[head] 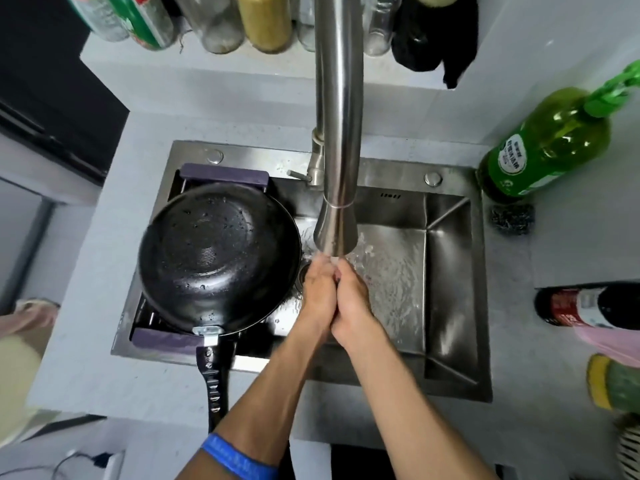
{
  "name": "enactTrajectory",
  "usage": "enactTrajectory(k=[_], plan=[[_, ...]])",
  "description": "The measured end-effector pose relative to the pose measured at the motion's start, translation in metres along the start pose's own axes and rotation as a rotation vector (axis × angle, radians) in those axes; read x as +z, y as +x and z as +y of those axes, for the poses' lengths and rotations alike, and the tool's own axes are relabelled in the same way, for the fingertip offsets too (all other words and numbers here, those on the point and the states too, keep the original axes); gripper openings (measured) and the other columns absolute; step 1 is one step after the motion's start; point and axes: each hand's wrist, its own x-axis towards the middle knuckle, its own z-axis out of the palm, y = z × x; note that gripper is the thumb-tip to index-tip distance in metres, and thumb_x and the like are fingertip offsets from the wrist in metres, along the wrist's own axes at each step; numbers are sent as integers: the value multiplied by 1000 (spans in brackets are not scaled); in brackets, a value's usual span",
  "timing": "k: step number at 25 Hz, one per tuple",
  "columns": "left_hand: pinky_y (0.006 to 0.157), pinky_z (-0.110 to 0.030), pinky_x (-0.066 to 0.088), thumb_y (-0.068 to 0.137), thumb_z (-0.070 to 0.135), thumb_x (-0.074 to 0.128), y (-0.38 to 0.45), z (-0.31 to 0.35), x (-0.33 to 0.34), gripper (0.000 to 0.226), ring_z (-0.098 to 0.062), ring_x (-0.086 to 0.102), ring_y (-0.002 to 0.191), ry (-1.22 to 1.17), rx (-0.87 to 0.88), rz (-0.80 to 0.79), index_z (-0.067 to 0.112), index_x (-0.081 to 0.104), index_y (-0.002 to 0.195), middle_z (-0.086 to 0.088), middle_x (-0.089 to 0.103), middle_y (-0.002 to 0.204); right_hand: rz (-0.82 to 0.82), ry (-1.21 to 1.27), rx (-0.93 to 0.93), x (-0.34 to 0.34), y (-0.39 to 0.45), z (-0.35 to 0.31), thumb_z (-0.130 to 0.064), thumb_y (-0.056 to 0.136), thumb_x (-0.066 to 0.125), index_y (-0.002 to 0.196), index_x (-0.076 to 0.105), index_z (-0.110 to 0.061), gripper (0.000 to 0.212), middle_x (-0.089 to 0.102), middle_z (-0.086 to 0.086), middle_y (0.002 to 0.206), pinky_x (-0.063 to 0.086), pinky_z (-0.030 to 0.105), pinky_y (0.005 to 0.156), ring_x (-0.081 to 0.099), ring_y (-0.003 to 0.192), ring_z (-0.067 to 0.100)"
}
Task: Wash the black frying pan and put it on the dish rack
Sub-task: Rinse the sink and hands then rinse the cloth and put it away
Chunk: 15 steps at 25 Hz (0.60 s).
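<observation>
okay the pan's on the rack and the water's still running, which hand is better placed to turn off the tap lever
Probably the left hand. The tap lever sticks out on the left side of the faucet, above and nearer that hand. The right hand would have to cross over it. Both hold nothing, pressed together under the water.

Pale grey counter [104, 358] wraps the stainless sink [450, 271]; tall steel faucet [337, 133] rises from the sink's far rim, water running. Grey wall ledge [207, 64] at far side carries a row of bottles and jars [263, 19] plus a black cloth [436, 32]. Green bottle [547, 147] on the right counter, dark scouring pad [512, 219] just beside it. Dark-capped bottle [585, 306] and yellow-green sponge [609, 382] further near-right. Dark cabinet [52, 98] far left. Light is even and diffuse.
</observation>
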Motion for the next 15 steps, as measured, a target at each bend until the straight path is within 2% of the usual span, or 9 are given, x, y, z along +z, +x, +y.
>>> enactTrajectory(k=[2, 3, 4, 6, 8, 9, 12, 13, 15], plan=[[104, -42, 37, 101, 32, 31, 4, -7, -9, 32, -26, 44, 120, 380, 56, -68, 19, 52, 122, -4, 52, 123, -96, 159, 86, -3, -7, -4, -24, 103, 51, 95, 68, -7, 25, 71, 11, 90, 52, 46, 89, 67, 83, 28], [104, -42, 35, 102, 33, 29, 8, -10, -12, 34, -25, 42, 121, 494, 83, -54, 20, 48, 127, -5, 48, 129, -97, 198, 71, -1, -10, -2, -18, 102, 54, 100, 70, -1, 23, 74, 15, 96, 53, 47, 94, 70, 90, 32], [97, -38, 40, 102, 32, 31, 11, -11, -12, 30, -24, 48, 113, 536, 141, -39, 18, 50, 120, -5, 53, 122, -66, 212, 42, -1, -4, 3, -14, 100, 58, 104, 71, 1, 21, 74, 17, 100, 55, 46, 94, 71, 94, 33], [83, -33, 48, 100, 34, 39, 5, -5, -11, 26, -21, 61, 94, 350, 141, -75, 16, 58, 101, -1, 65, 100, -72, 186, 6, -3, -2, 4, -19, 95, 64, 105, 71, -6, 17, 73, 13, 98, 58, 41, 80, 71, 84, 27], [92, -37, 50, 98, 53, 34, 13, -9, -20, 47, -18, 65, 95, 94, -28, -102, 20, 68, 99, -1, 71, 98, -109, 202, 39, -7, 2, 1, -20, 92, 68, 103, 64, -14, 14, 64, 10, 93, 54, 30, 60, 62, 68, 16], [99, -39, 47, 95, 62, 28, 17, -13, -27, 60, -18, 63, 102, 62, -79, -112, 20, 69, 105, -3, 70, 107, -105, 266, 50, -11, 3, 1, -12, 92, 67, 102, 63, -14, 11, 63, 9, 88, 52, 26, 53, 60, 62, 13], [115, -39, 30, 98, 58, 28, 22, -19, -49, 64, -20, 44, 132, 152, -57, -89, 14, 51, 139, -6, 48, 144, -159, 383, 33, -13, -6, -1, 13, 90, 53, 106, 63, -12, 31, 69, 8, 90, 59, 31, 58, 69, 74, 18], [116, -38, 29, 100, 54, 29, 24, -19, -54, 60, -21, 42, 134, 178, -47, -87, 13, 49, 140, -6, 46, 145, -167, 371, 21, -10, -8, -1, 14, 90, 53, 108, 64, -12, 34, 70, 7, 93, 59, 30, 59, 69, 74, 17], [111, -39, 36, 101, 50, 32, 28, -19, -57, 51, -20, 52, 124, 181, -9, -94, 17, 60, 129, -6, 58, 133, -150, 284, 25, -1, -7, 1, 1, 92, 61, 100, 69, -11, 17, 69, 6, 90, 53, 24, 54, 63, 63, 12]])
